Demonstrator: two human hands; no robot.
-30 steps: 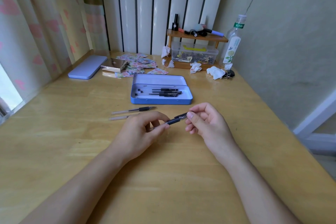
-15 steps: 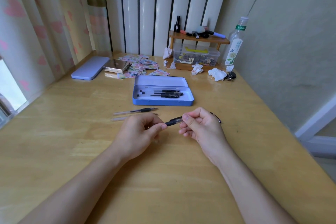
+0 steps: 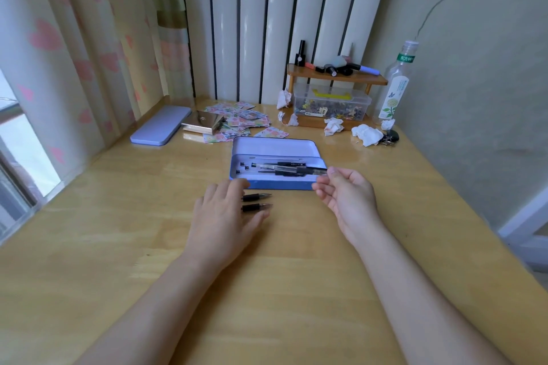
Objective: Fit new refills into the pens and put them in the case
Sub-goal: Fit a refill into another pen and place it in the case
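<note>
At 12 o'clock on the tabletop (image 3: 296, 290), pens (image 3: 290, 170) lie in the blue case (image 3: 277, 185). Both hands, left hand (image 3: 221, 216) and right hand (image 3: 345, 195), are open and empty. Two thin, light, slippery pens (image 3: 256, 201) peek from under the left fingers; pinch each by its black grip.

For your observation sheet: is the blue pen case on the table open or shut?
Open. The blue pen case has no lid over it, and several pens lie visible inside its tray.

The pen (image 3: 292, 170) no longer sits between both hands; it now lies in the case (image 3: 275, 184) on the other pens. The right hand (image 3: 345, 194) hangs open at the case's right end. The left hand (image 3: 225, 213) lies flat over two pens (image 3: 256, 201) on the table.
</note>
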